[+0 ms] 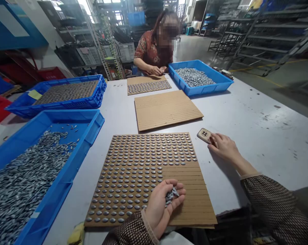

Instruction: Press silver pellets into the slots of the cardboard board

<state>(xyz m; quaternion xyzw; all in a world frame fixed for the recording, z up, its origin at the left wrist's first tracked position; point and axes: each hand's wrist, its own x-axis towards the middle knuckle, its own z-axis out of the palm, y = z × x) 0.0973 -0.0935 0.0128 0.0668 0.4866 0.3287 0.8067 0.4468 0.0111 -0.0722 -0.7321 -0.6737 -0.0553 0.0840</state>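
Note:
My left hand [162, 204], palm up with curled fingers, cups several small grey metal pieces [171, 195], pointed at both ends. It is over the front part of a brown cardboard sheet [192, 194]. Rows of similar oval pieces [123, 185] stand in the sheet's slits across its far part and left side; bare slits show at the front right. To the right, my right hand [224, 146] has its fingers and thumb around the near end of a phone [204, 133], which lies back side up on the table.
A blue tray [88, 136] of loose metal pieces stands at left, with another blue tray [100, 90] holding a filled sheet behind it. Stacked cardboard [166, 109] lies mid-table. Across the white table [258, 136], a person [154, 51] works at a partly filled sheet beside a blue tray [207, 89].

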